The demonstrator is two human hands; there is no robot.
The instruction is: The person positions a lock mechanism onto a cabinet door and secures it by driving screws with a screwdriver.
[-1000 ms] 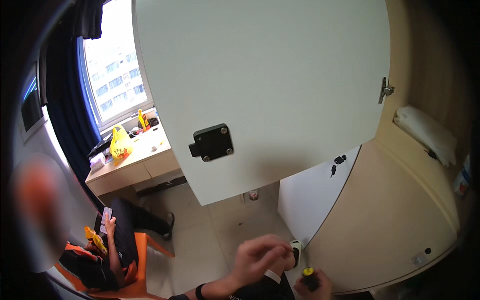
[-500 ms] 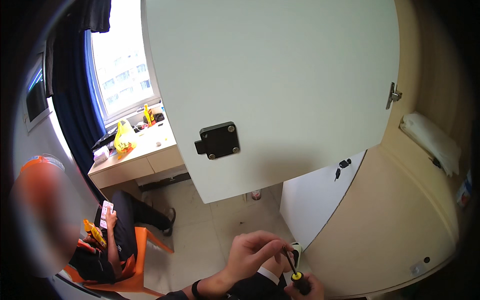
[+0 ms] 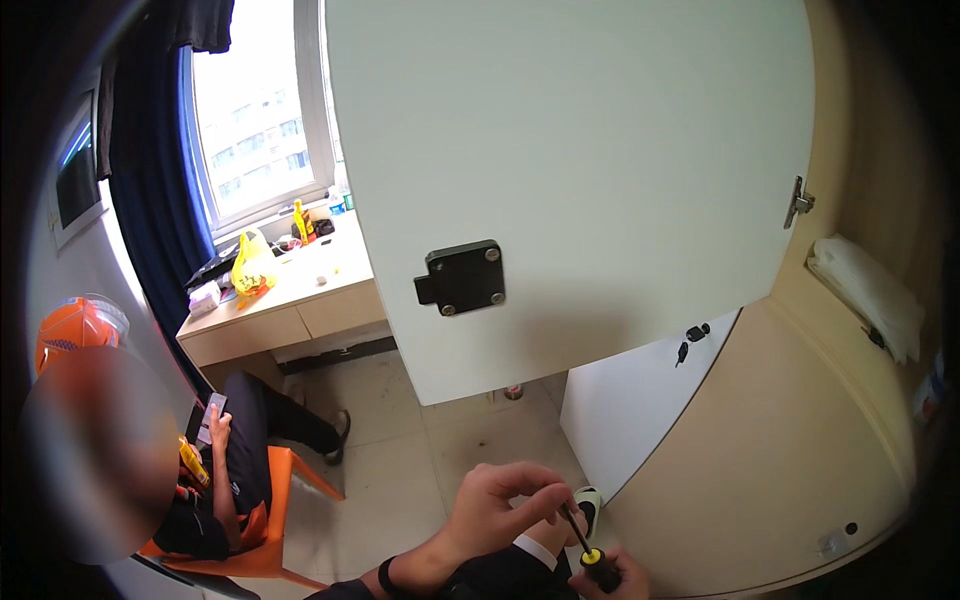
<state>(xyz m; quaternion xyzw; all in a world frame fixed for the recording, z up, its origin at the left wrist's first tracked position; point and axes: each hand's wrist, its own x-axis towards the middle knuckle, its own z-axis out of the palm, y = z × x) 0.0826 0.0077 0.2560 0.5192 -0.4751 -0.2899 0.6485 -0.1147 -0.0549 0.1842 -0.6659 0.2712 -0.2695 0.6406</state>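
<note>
My right hand (image 3: 622, 576) is wrapped round the black and yellow handle of a screwdriver (image 3: 576, 527), whose shaft slants up and left. At its tip, the thumb and fingertips of my left hand (image 3: 507, 507) pinch together; whatever sits between them is too small to make out. Above my hands, a black cabinet lock (image 3: 468, 280) is mounted on the pale inner face of an open cabinet door (image 3: 620, 150). Screw heads show at three of the lock's corners, and its upper left corner has a small hole.
A person (image 3: 230, 500) sits on an orange chair (image 3: 285, 490) at the left, holding a phone (image 3: 212, 415). Behind stands a desk (image 3: 250, 345) with a yellow bag (image 3: 253, 268). Black keys (image 3: 690, 340) hang at a lower white door (image 3: 625, 400). A white bundle (image 3: 865, 300) lies on the shelf.
The view has shifted slightly, so the door and lock appear further right. Both hands keep nearly the same pose at the screwdriver. The seated person's phone has tilted.
</note>
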